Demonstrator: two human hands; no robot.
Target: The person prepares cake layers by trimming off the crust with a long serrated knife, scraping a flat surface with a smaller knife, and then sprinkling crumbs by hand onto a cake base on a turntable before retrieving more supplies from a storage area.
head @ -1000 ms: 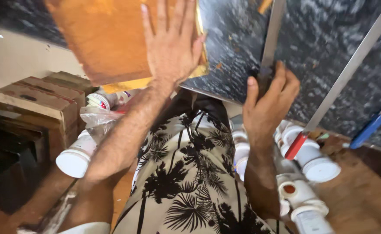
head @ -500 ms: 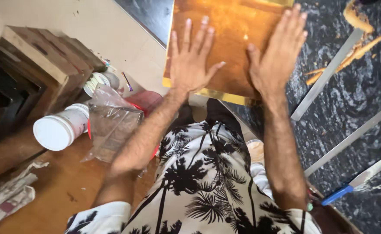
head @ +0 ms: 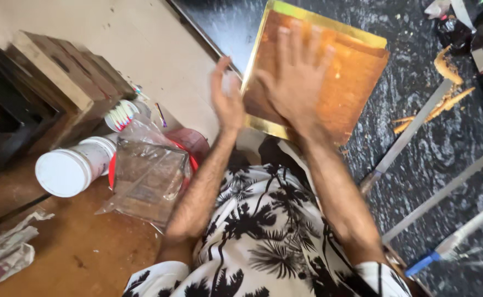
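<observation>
**Hands on the gold-edged board**

Nearest, we see our left hand point(head: 227, 102), blurred, just beside the orange board point(head: 340, 77) at its left edge. Beyond, our right hand point(head: 296, 82) lies flat on it, fingers point(head: 302, 47) spread; the board's long axis runs up-right from them.

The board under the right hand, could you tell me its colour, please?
Orange-brown board with a shiny gold edge, in the head view.

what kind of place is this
Probably a small craft or woodworking shop: a gold-edged wooden board under the right hand, metal strips and wood scraps on a dark speckled floor, white tubs beside wooden blocks.
</observation>
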